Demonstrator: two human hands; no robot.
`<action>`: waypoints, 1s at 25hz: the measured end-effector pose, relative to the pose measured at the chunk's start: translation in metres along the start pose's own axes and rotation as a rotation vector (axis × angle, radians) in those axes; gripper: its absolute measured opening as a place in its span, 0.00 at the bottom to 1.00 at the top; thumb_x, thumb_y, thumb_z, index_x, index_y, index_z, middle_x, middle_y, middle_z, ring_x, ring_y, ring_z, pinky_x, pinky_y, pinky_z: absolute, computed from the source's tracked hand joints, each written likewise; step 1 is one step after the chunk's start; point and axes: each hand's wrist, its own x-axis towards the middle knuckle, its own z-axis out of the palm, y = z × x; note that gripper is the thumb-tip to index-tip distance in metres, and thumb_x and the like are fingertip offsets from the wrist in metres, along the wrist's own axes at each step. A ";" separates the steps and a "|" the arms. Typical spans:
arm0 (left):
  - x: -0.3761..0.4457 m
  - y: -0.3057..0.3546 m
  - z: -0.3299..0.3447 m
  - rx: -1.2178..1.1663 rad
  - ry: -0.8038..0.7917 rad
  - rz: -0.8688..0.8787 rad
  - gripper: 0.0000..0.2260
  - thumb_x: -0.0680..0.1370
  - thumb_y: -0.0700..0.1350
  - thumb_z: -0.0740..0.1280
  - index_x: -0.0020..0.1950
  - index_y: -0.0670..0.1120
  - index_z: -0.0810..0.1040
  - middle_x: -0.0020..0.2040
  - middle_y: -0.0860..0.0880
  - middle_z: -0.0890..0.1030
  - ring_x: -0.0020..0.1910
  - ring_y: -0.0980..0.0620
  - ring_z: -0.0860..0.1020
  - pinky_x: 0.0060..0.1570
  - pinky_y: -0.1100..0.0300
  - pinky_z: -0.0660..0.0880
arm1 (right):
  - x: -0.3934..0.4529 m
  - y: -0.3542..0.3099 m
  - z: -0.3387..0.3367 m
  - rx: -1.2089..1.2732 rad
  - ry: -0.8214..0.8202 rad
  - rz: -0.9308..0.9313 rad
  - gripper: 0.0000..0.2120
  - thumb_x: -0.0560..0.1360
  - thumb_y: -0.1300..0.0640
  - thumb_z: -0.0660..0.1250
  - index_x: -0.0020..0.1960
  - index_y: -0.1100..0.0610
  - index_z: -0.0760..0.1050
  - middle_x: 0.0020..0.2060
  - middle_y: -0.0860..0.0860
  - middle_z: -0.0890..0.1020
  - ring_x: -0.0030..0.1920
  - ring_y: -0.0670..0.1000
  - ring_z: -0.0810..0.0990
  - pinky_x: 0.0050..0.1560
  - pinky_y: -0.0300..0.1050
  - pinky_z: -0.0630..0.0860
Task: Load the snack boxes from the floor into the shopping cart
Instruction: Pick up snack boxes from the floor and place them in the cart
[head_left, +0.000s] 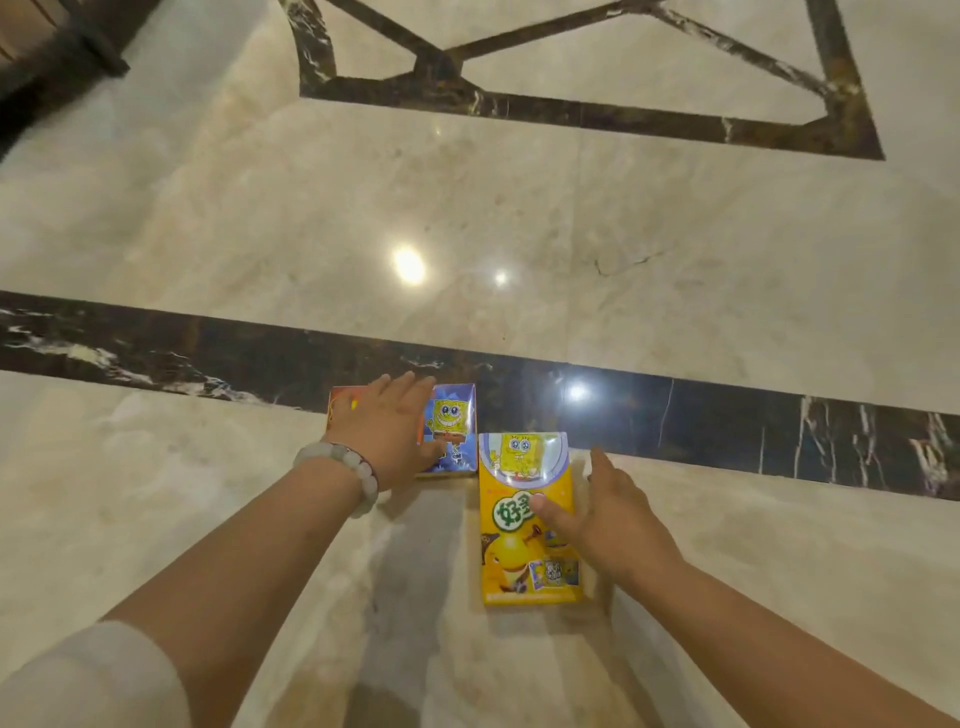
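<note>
left hand (387, 426) lies flat, fingers spread, on the blue cardboard snack box (453, 427) mid-frame. right hand (605, 512) thumb presses the yellow cardboard snack box (524, 525) beside it, not yet pinching. i'd curl fingers under each edge before lifting.

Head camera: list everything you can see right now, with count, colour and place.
blue snack box: one, blue with a yellow cartoon figure, on the floor partly over the dark band, under the left hand.
yellow snack box: one, yellow, on the floor right of the blue one.
floor: cream marble with dark brown inlay bands.
dark furniture: one piece, upper left corner.
bracelet: one, pale beads, left wrist.
left hand: fingers spread on the blue box.
right hand: at the yellow box's right edge, thumb on top.
</note>
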 end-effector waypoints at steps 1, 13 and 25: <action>-0.002 -0.002 0.004 0.017 -0.019 -0.014 0.36 0.75 0.63 0.61 0.76 0.53 0.47 0.78 0.50 0.50 0.76 0.46 0.50 0.71 0.44 0.53 | -0.004 -0.002 0.005 -0.004 -0.007 0.005 0.45 0.67 0.32 0.66 0.74 0.56 0.55 0.68 0.54 0.69 0.68 0.55 0.67 0.63 0.50 0.69; -0.006 -0.002 0.022 -0.099 0.222 -0.229 0.37 0.63 0.68 0.70 0.64 0.49 0.65 0.58 0.47 0.70 0.57 0.49 0.71 0.56 0.54 0.71 | -0.003 -0.006 0.020 0.130 0.063 -0.056 0.31 0.68 0.43 0.73 0.66 0.45 0.65 0.58 0.46 0.75 0.59 0.48 0.73 0.55 0.41 0.71; -0.017 -0.005 0.011 -0.345 0.263 -0.274 0.31 0.62 0.63 0.74 0.52 0.47 0.65 0.48 0.49 0.69 0.45 0.50 0.73 0.45 0.54 0.75 | -0.010 -0.011 0.017 0.520 0.065 0.072 0.26 0.64 0.52 0.79 0.53 0.47 0.66 0.48 0.45 0.78 0.53 0.51 0.79 0.56 0.49 0.77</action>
